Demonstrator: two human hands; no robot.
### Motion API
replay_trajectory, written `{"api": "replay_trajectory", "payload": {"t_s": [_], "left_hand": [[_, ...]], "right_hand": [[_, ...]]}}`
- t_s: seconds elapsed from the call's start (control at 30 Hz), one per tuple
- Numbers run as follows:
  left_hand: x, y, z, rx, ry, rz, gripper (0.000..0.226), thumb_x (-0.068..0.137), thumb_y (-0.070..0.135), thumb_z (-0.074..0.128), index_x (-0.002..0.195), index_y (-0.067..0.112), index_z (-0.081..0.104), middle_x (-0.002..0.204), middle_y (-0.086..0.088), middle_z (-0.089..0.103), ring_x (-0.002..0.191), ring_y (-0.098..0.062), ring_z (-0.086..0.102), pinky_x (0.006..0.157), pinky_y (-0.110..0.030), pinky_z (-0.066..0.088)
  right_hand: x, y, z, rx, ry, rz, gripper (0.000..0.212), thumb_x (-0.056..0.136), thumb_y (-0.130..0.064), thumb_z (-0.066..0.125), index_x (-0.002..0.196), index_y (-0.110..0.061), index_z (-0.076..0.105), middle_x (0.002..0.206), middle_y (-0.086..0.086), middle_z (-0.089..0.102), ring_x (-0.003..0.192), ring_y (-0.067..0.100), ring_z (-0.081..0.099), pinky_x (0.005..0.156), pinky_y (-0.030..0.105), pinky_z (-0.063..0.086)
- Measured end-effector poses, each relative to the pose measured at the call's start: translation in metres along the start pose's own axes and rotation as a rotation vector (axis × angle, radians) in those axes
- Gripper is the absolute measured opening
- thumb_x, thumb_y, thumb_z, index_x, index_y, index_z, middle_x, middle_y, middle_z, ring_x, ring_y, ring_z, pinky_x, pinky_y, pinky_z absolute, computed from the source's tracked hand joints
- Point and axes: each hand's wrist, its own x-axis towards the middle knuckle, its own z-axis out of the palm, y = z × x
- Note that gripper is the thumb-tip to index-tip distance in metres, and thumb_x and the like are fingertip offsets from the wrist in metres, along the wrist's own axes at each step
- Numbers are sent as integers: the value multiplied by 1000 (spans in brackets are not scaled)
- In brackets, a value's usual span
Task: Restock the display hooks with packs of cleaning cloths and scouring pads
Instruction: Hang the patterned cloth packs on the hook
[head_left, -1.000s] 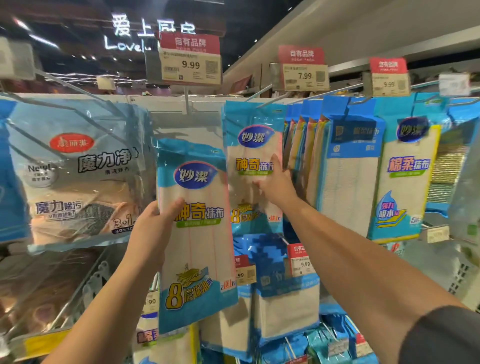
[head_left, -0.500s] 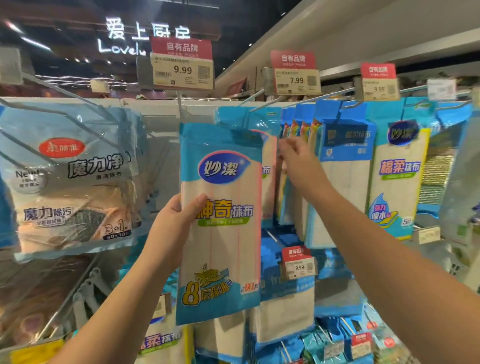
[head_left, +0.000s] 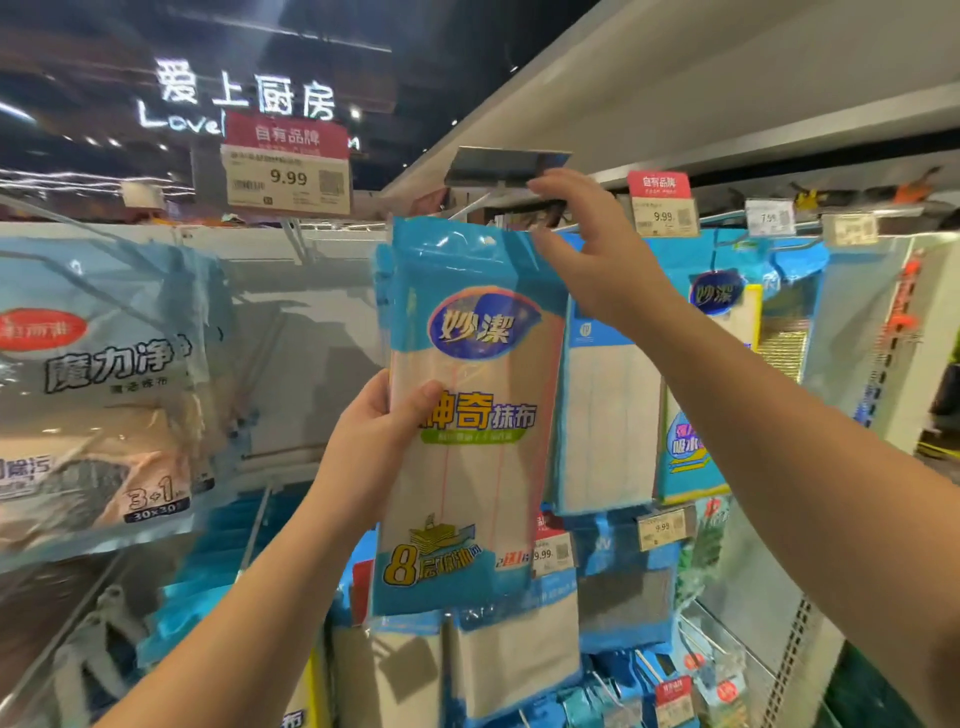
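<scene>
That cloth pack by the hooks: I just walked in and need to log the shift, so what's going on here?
A person is restocking a shop display. The left hand grips a blue cloth pack by its edge and holds it up near the hooks. The right hand is up at the flipped-up price tag, its lower fingers at the pack's top corner. The pack is not yet on a hook; other packs hang behind.

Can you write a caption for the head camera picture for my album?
Left hand holds a blue cloth pack up to the hooks while the right hand lifts the price tag holder.
</scene>
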Motion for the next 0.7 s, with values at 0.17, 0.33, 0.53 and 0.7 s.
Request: {"api": "replay_trajectory", "payload": {"t_s": [0.17,0.33,0.53,0.7], "left_hand": [[13,8,9,-23,0,7,28,94,36,68,116,20,63,105,-7,77,95,-31,75,89,-60,57],[20,16,13,-61,-25,-13,25,98,32,63,120,21,62,107,-6,77,97,-29,75,90,-55,58],[24,21,18,-55,-39,-6,24,99,32,61,120,21,60,105,-4,78,93,-26,76,78,-46,63],[27,19,18,-97,-40,-43,24,99,33,62,120,22,61,106,-6,77,94,-27,76,78,-47,62]], "right_hand": [[8,-2,-1,-132,-78,-29,42,97,-19,58,138,-19,51,151,0,44,139,18,35,115,35,29],[9,-2,-2,-149,-84,-15,41,97,-20,57,137,-22,51,152,-2,42,141,19,34,116,43,29],[8,-2,-2,-142,-86,4,40,98,-21,55,138,-24,50,153,-3,40,142,19,31,117,49,28],[7,0,-2,-120,-85,-6,41,97,-21,56,138,-23,50,151,-2,42,141,19,32,116,49,30]]}}
